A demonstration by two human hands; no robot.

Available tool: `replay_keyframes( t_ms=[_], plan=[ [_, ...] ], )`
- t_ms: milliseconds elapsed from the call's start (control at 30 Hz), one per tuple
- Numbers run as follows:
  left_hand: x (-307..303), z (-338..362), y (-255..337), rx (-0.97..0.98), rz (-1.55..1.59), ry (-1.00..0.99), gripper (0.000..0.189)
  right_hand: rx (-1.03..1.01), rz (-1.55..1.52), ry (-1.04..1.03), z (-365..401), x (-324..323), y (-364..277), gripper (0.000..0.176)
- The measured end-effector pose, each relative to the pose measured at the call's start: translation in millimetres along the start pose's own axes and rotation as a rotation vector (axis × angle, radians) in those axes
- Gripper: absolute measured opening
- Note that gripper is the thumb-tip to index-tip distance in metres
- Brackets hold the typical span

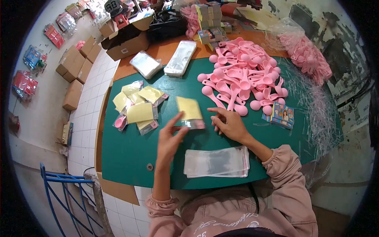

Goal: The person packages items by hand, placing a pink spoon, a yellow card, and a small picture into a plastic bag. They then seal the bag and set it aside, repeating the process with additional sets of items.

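Observation:
My left hand [169, 139] pinches the lower edge of a clear packet with a yellow card [189, 110] and something pink inside, lifted a little off the green table mat [130, 152]. My right hand [227, 123] rests on the mat just right of the packet, fingers spread, touching its side. A pile of pink plastic spoons [242, 77] lies beyond my right hand. A stack of empty clear bags [216, 162] sits near the front edge. Finished yellow-card packets [138, 106] lie in a heap to the left.
A small stack of printed cards [282, 114] lies right of my right hand. More clear bag stacks [181, 57] and cardboard boxes [126, 43] stand at the back. A bag of pink spoons [306, 55] is at the back right. A blue metal frame [63, 189] stands lower left.

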State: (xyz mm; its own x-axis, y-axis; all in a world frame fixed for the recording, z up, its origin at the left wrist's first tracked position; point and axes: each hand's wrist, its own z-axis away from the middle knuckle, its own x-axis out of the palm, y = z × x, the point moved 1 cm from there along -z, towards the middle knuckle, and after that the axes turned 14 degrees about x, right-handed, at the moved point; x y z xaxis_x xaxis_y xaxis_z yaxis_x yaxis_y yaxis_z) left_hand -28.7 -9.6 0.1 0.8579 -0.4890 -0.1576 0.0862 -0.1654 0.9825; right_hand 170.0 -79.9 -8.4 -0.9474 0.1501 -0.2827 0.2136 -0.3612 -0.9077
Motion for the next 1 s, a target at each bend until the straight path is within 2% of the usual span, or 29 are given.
replay_keyframes(
  t_ms=[33, 100, 133, 167, 233, 267, 333, 367, 400, 467, 500, 567, 600, 633, 700, 733, 767, 800, 833, 900, 1000],
  plan=[
    [-14, -2, 2, 0.08, -0.084, 0.093, 0.05, -0.007, 0.0, 0.01, -2, -6, -1, 0.031],
    [-49, -8, 8, 0.19, -0.126, 0.29, 0.049, -0.633, 0.705, 0.523, -3, -25, -3, 0.028],
    [-64, -11, 12, 0.22, -0.088, 0.4, 0.05, -0.624, 0.829, 0.503, -9, -34, 1, 0.026],
    [-71, -11, 13, 0.22, -0.088, 0.399, 0.05, -0.623, 0.829, 0.504, -10, -42, 5, 0.026],
    [-79, -10, 25, 0.445, -1.274, 0.657, 0.048, -0.666, 1.098, 0.527, -12, -49, 10, 0.025],
    [-75, -13, 28, 0.521, -1.046, 0.52, 0.038, -0.688, 1.075, 0.518, -16, -49, 14, 0.022],
    [-26, -8, 44, 0.428, -0.602, 0.026, 0.027, -0.687, 1.102, 0.534, -17, -49, 11, 0.022],
    [2, -8, 49, 0.639, -0.525, -0.303, 0.021, -0.689, 1.13, 0.542, -17, -48, 11, 0.021],
    [27, -5, 41, 0.55, -0.451, -0.57, 0.03, -0.691, 1.131, 0.54, -16, -47, 8, 0.021],
    [69, 12, 44, 0.502, -0.727, -0.743, 0.027, -0.789, 0.892, 0.655, -10, -50, 0, 0.02],
    [74, 10, 40, 0.507, -0.723, -0.743, 0.027, -0.788, 0.898, 0.658, -8, -52, -1, 0.02],
    [83, -1, 26, 0.55, -0.653, -0.92, 0.026, -0.797, 0.577, 0.742, -3, -56, -1, 0.02],
    [80, -12, 22, 0.478, -0.476, -0.998, 0.023, -0.888, 0.537, 0.82, -2, -57, -2, 0.017],
    [76, -17, 19, 0.479, -0.476, -0.999, 0.023, -0.887, 0.537, 0.82, -1, -54, -3, 0.017],
    [70, -25, 15, 0.305, -0.077, -0.995, 0.019, -0.804, 0.193, 0.808, 2, -47, -5, 0.014],
    [68, -27, 13, 0.324, -0.051, -0.964, 0.015, -0.804, 0.193, 0.807, 3, -44, -8, 0.014],
    [65, -28, 9, 0.316, -0.051, -0.961, 0.015, -0.754, 0.059, 0.808, 5, -41, -10, 0.013],
    [62, -31, 4, 0.255, 0.019, -0.918, 0.015, -0.704, -0.074, 0.807, 5, -38, -11, 0.013],
    [61, -33, 1, 0.196, 0.09, -0.874, 0.016, -0.702, -0.075, 0.802, 6, -38, -9, 0.013],
    [59, -36, -4, 0.156, 0.141, -0.816, 0.011, -0.512, -0.397, 0.561, 4, -41, -3, 0.017],
    [53, -41, -8, 0.167, 0.206, -0.671, 0.012, -0.49, -0.497, 0.48, 1, -42, 1, 0.019]
  ],
)
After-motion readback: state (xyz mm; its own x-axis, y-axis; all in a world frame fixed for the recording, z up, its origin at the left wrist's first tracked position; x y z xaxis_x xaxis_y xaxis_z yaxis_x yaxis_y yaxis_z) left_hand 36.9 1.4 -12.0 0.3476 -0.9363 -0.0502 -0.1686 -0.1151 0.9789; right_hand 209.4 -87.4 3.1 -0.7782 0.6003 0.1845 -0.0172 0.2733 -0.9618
